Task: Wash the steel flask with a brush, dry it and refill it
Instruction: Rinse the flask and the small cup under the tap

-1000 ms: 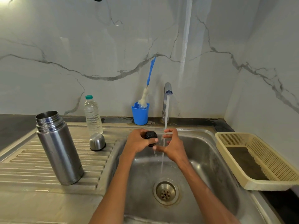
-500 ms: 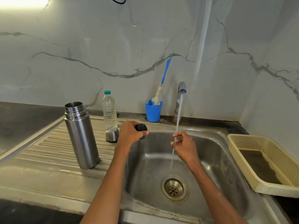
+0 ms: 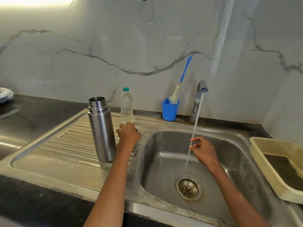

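While water runs from the tap (image 3: 202, 89) into the sink (image 3: 229, 145), the steel flask (image 3: 101, 128) stands uncapped on the drainboard (image 3: 65, 145). Blue cup (image 3: 170, 110) holds the brush (image 3: 183, 79). Left hand (image 3: 128, 134) curled, contents hidden; right hand (image 3: 203, 150) loosely curled, holding nothing.

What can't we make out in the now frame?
Head view only:
- What the left hand grips: its curled fingers hide all but a dark sliver.
- Inside of the flask: the mouth is seen too side-on.
- Basket: cut off by the right edge.
- Whitish thing at the left edge: cropped, unidentifiable.
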